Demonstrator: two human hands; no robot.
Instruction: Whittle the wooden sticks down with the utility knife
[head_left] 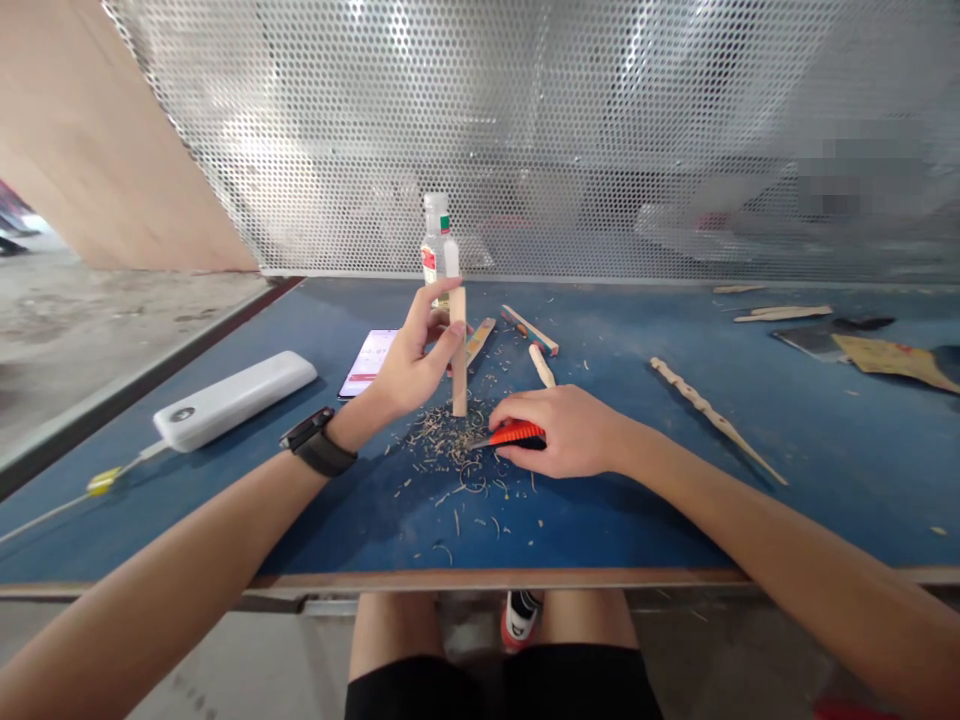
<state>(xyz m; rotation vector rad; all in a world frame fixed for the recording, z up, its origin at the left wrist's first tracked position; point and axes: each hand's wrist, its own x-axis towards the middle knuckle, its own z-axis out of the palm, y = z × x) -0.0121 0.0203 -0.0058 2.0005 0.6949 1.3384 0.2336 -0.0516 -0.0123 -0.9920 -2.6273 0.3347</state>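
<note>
My left hand (415, 358) grips a pale wooden stick (458, 365) and holds it upright, its lower end resting on the blue table (645, 500). My right hand (566, 430) is closed around a red-handled knife (517, 433), lying low on the table just right of the stick's base, the blade pointing left toward it. A heap of wood shavings (450, 455) lies around and in front of the stick. A black watch (319, 447) sits on my left wrist.
A clear bottle (439, 245) stands behind the stick before a perforated metal screen (540, 130). A phone (367, 362) and a white power bank (234, 398) lie to the left. A carved stick (712, 415), shorter sticks (541, 365) and sandpaper (892, 357) lie to the right.
</note>
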